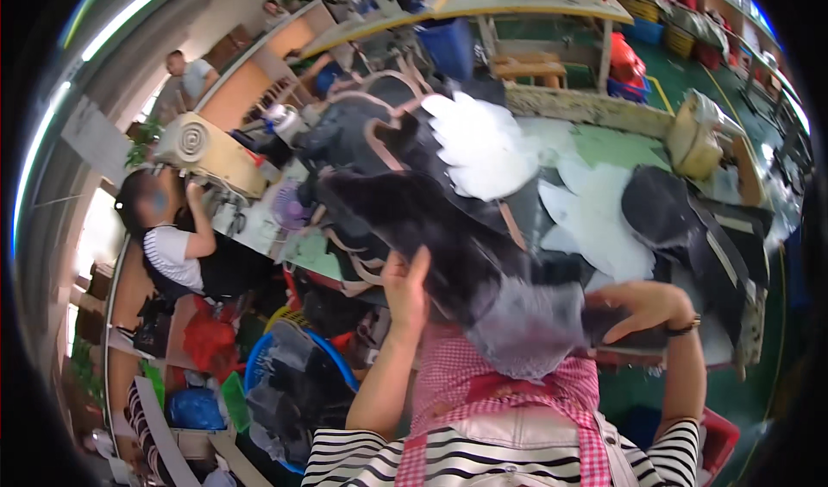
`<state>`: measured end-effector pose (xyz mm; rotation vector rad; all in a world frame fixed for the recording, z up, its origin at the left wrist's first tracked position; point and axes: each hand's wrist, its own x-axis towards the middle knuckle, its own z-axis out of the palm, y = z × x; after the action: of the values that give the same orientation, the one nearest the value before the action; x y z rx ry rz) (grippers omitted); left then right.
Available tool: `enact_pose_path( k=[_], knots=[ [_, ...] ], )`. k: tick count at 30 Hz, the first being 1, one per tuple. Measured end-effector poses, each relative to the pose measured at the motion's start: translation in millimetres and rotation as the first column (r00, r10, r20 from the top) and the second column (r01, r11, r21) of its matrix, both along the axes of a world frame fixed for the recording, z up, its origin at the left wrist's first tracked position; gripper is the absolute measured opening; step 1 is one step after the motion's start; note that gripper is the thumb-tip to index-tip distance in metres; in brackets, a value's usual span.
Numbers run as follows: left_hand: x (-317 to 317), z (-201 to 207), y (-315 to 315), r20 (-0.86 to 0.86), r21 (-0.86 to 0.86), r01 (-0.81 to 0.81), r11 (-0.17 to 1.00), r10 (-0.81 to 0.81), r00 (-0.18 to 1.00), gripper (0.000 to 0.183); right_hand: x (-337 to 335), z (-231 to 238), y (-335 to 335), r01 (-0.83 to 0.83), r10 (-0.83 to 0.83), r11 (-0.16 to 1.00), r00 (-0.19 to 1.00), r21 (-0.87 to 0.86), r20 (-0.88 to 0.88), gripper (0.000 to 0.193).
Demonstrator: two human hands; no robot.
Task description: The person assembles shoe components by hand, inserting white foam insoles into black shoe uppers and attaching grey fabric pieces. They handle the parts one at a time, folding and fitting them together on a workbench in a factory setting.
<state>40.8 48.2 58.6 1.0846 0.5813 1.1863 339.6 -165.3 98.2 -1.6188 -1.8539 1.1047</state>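
A large soft black fabric piece stretches from the table toward my apron, with a greyish, filmy part at its near end. My left hand grips its left edge, thumb up and fingers partly hidden beneath. On the other side my right hand is curled around a dark end of the same bundle; its fingertips are partly hidden. White scalloped sheets lie beyond the fabric, and paler white pieces lie to its right. A dark rounded piece rests farther right.
A blue-rimmed basket full of dark scraps stands at my lower left. At the left, another person sits by a cream machine. Curved tan strips lie on the table's far left. A long bench stands behind.
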Motion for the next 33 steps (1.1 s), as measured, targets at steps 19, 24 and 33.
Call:
enact_pose_path(
  k=[19, 24, 33],
  knots=[
    [-1.1, 48.3, -65.6, -0.423, 0.545, -0.019, 0.838, 0.294, 0.857, 0.044, -141.7, 104.2, 118.9, 0.037, -0.333, 0.352, 0.939, 0.935, 0.088, 0.046],
    [0.7, 38.6, -62.4, -0.436, 0.528, -0.06, 0.847, 0.331, 0.837, 0.047, -135.5, 111.2, 123.0, 0.005, -0.127, 0.544, 0.989, 0.839, 0.076, 0.036],
    [-5.5, 32.6, -67.8, -0.361, 0.446, -0.062, 0.893, 0.243, 0.9, 0.031, -129.9, 95.9, 136.9, 0.136, -0.042, 0.479, 0.99, 0.868, -0.132, 0.022]
  ],
)
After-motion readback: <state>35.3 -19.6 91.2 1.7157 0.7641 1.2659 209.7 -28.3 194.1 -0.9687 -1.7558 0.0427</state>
